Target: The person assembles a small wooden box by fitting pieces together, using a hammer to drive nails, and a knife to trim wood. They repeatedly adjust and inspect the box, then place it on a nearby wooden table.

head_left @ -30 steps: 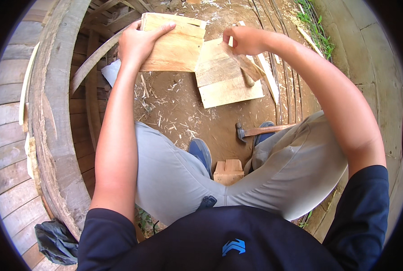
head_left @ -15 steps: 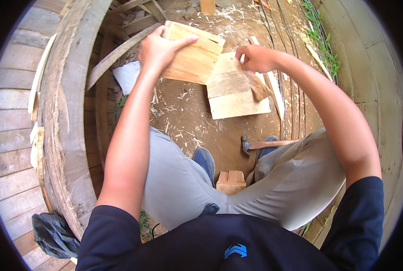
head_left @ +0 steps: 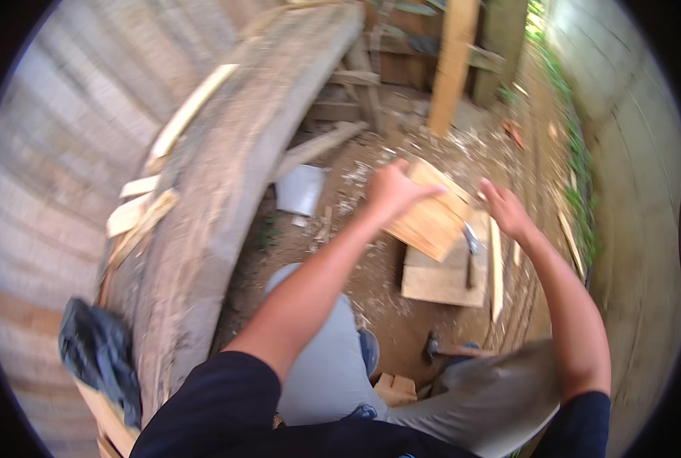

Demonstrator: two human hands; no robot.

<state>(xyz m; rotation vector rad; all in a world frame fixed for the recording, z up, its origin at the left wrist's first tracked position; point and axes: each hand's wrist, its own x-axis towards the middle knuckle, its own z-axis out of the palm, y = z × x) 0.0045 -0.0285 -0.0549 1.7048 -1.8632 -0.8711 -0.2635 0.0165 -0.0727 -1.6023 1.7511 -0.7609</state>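
My left hand [head_left: 396,191] grips a square, light-coloured wooden board [head_left: 430,227] by its left edge, thumb across the top face. The board is tilted and held above another wooden board [head_left: 441,284] low over the ground. On that lower board lies a hand tool [head_left: 471,243] with a shiny metal head and a brown handle; its exact kind is unclear. My right hand [head_left: 506,211] is raised just right of the held board, apart from it. Its fingers are drawn together in a pinch, and blur hides what is between them.
A hammer [head_left: 451,350] lies by my right foot, near a small wooden block [head_left: 395,389]. A heavy timber beam [head_left: 195,229] runs along the left, with a black plastic bag [head_left: 100,351] beside it. A wall [head_left: 630,229] bounds the right side. Wood strips and shavings litter the dirt.
My view has swung left and up, bringing in more of the beam and an upright post. A blurred brown shape below my right hand is gone; the metal-headed tool now shows on the lower board.
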